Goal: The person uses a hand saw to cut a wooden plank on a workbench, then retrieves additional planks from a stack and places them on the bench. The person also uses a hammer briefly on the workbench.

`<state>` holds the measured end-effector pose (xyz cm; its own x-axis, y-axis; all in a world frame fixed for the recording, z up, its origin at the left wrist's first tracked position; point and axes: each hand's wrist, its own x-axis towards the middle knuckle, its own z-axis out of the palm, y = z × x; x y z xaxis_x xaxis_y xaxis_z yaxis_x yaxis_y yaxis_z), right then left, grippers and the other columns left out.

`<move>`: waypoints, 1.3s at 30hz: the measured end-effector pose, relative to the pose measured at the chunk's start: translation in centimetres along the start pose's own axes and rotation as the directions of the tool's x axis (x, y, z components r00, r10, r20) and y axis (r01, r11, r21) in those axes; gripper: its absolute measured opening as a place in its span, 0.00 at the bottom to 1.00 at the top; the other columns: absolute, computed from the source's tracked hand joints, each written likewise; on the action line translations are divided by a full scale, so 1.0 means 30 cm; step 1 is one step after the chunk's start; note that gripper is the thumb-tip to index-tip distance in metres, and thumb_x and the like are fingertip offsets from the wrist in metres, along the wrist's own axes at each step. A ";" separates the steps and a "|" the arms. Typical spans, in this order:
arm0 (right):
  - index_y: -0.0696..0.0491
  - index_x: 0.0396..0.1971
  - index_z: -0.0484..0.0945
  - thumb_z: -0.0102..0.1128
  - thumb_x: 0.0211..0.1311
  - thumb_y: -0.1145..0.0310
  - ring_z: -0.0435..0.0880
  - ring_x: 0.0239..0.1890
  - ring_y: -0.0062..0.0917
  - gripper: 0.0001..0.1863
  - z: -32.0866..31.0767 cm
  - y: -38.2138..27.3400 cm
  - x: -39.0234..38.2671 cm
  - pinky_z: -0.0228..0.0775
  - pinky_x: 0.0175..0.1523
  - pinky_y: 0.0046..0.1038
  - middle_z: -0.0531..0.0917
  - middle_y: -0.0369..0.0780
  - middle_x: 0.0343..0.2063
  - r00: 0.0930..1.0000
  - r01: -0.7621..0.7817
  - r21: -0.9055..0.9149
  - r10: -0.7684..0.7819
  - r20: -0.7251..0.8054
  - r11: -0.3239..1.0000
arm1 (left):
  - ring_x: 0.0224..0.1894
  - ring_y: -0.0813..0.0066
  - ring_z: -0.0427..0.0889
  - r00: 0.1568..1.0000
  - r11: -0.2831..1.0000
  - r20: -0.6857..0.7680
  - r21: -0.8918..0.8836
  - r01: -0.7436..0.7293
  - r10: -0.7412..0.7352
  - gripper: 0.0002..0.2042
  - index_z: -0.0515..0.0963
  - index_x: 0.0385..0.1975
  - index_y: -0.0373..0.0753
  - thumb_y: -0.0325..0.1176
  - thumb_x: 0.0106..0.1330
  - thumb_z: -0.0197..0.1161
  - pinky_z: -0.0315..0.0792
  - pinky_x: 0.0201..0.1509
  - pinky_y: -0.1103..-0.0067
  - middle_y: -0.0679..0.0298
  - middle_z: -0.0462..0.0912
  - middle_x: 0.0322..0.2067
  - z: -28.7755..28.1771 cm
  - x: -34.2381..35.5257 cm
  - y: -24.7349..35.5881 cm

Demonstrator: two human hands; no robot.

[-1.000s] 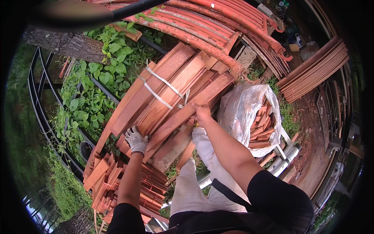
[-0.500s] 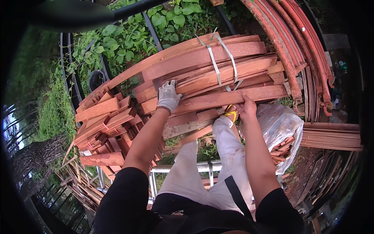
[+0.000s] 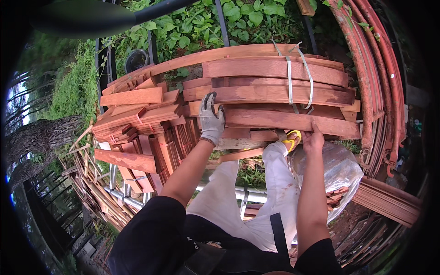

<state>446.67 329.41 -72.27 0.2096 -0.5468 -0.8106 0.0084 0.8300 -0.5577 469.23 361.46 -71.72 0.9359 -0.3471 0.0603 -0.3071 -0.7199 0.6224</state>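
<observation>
Leafy green vines and black metal rails are backing an outdoor lumber pile, w/ orange-red metal frames flanking it at R. Person in white trousers is handling a long reddish board, which is lying crosswise along the near side of a strapped stack, beyond the knees. Bare R hand is grasping its near edge toward the R end, thumb side up & other fingers mostly hidden below, prob. for lift or control. Gloved L hand is covering the L end, fingers loosely bent & pointing away, prob. for steadying; can't tell if they're gripping. Pale straps are circling the stack, presumably keeping boards together. Short pieces are sitting bundled at L; a clear plastic sack is holding more wood, R of the legs.
</observation>
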 end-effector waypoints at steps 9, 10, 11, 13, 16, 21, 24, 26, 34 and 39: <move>0.60 0.58 0.71 0.63 0.69 0.64 0.83 0.53 0.43 0.23 0.063 0.064 -0.010 0.78 0.56 0.47 0.80 0.48 0.53 0.993 -0.111 -0.087 0.113 0.025 0.990 | 0.60 0.51 0.77 0.951 0.975 0.245 0.166 0.148 -0.186 0.23 0.78 0.58 0.39 0.38 0.64 0.67 0.66 0.68 0.63 0.52 0.80 0.58 0.046 0.146 -0.161; 0.60 0.58 0.71 0.63 0.69 0.64 0.84 0.52 0.42 0.23 0.063 0.065 -0.016 0.78 0.55 0.47 0.81 0.48 0.53 0.992 -0.118 -0.092 0.121 0.029 0.989 | 0.60 0.52 0.77 0.958 0.980 0.253 0.174 0.092 -0.135 0.22 0.79 0.57 0.40 0.38 0.64 0.67 0.65 0.68 0.62 0.53 0.81 0.57 0.054 0.156 -0.182; 0.60 0.58 0.71 0.63 0.69 0.64 0.84 0.52 0.41 0.23 0.057 0.068 -0.019 0.78 0.55 0.46 0.81 0.48 0.52 0.993 -0.115 -0.089 0.118 0.029 0.989 | 0.60 0.52 0.77 0.949 0.981 0.276 0.159 0.115 -0.156 0.21 0.80 0.57 0.42 0.38 0.64 0.67 0.65 0.68 0.62 0.54 0.81 0.57 0.057 0.167 -0.178; 0.60 0.57 0.71 0.63 0.69 0.64 0.84 0.51 0.41 0.22 0.045 0.066 -0.010 0.79 0.54 0.46 0.82 0.48 0.51 0.991 -0.127 -0.079 0.130 0.031 0.989 | 0.62 0.53 0.74 0.928 0.979 0.318 0.122 0.164 -0.195 0.22 0.80 0.57 0.46 0.37 0.62 0.69 0.65 0.68 0.61 0.56 0.80 0.58 0.054 0.178 -0.188; 0.59 0.57 0.71 0.63 0.69 0.64 0.84 0.51 0.40 0.22 0.026 0.080 0.001 0.80 0.51 0.45 0.82 0.48 0.50 0.989 -0.149 -0.054 0.149 -0.004 0.987 | 0.63 0.52 0.71 0.926 0.975 0.368 0.161 -0.151 0.082 0.30 0.76 0.61 0.48 0.38 0.56 0.75 0.64 0.68 0.60 0.56 0.77 0.60 0.019 0.172 -0.087; 0.60 0.57 0.70 0.64 0.68 0.65 0.85 0.51 0.41 0.24 0.039 0.099 0.015 0.82 0.47 0.43 0.83 0.48 0.50 0.989 -0.126 -0.066 0.120 -0.083 0.990 | 0.62 0.49 0.72 0.820 0.911 0.546 0.227 -0.344 0.173 0.45 0.71 0.65 0.44 0.46 0.43 0.83 0.66 0.69 0.59 0.53 0.76 0.59 -0.032 0.203 -0.102; 0.61 0.56 0.71 0.65 0.67 0.65 0.86 0.49 0.42 0.23 0.055 0.065 -0.015 0.83 0.48 0.43 0.83 0.48 0.50 0.988 -0.134 -0.121 0.123 -0.096 0.984 | 0.59 0.51 0.77 0.709 0.897 0.700 0.259 -0.358 0.081 0.44 0.74 0.63 0.42 0.48 0.42 0.84 0.72 0.65 0.63 0.52 0.80 0.56 -0.041 0.308 -0.125; 0.57 0.55 0.72 0.64 0.68 0.65 0.85 0.49 0.39 0.20 0.082 0.033 -0.050 0.82 0.49 0.42 0.82 0.45 0.50 0.990 -0.123 -0.100 0.116 -0.077 0.987 | 0.55 0.56 0.83 0.647 0.929 0.761 0.215 -0.301 0.033 0.42 0.77 0.59 0.38 0.51 0.42 0.84 0.76 0.61 0.68 0.52 0.82 0.54 -0.037 0.373 -0.144; 0.55 0.52 0.74 0.66 0.65 0.64 0.86 0.43 0.36 0.19 0.099 -0.010 -0.109 0.82 0.44 0.42 0.84 0.43 0.43 0.988 -0.152 -0.185 0.154 -0.006 0.971 | 0.55 0.70 0.81 0.560 0.961 0.828 0.169 -0.221 -0.017 0.42 0.76 0.58 0.32 0.43 0.41 0.87 0.74 0.63 0.74 0.57 0.84 0.52 -0.026 0.428 -0.197; 0.57 0.54 0.73 0.62 0.65 0.65 0.85 0.46 0.33 0.21 0.038 0.000 -0.175 0.83 0.40 0.37 0.84 0.42 0.46 0.993 -0.040 -0.197 0.060 0.100 0.980 | 0.51 0.69 0.83 0.426 0.982 0.888 0.191 0.003 -0.174 0.43 0.74 0.62 0.30 0.46 0.46 0.85 0.78 0.56 0.74 0.54 0.84 0.52 -0.115 0.443 -0.059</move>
<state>446.70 332.39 -67.82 0.3062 -0.4819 -0.8210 -0.1931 0.8131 -0.5492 482.81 360.20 -69.32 0.2982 -0.5566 -0.7754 -0.3320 -0.8221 0.4624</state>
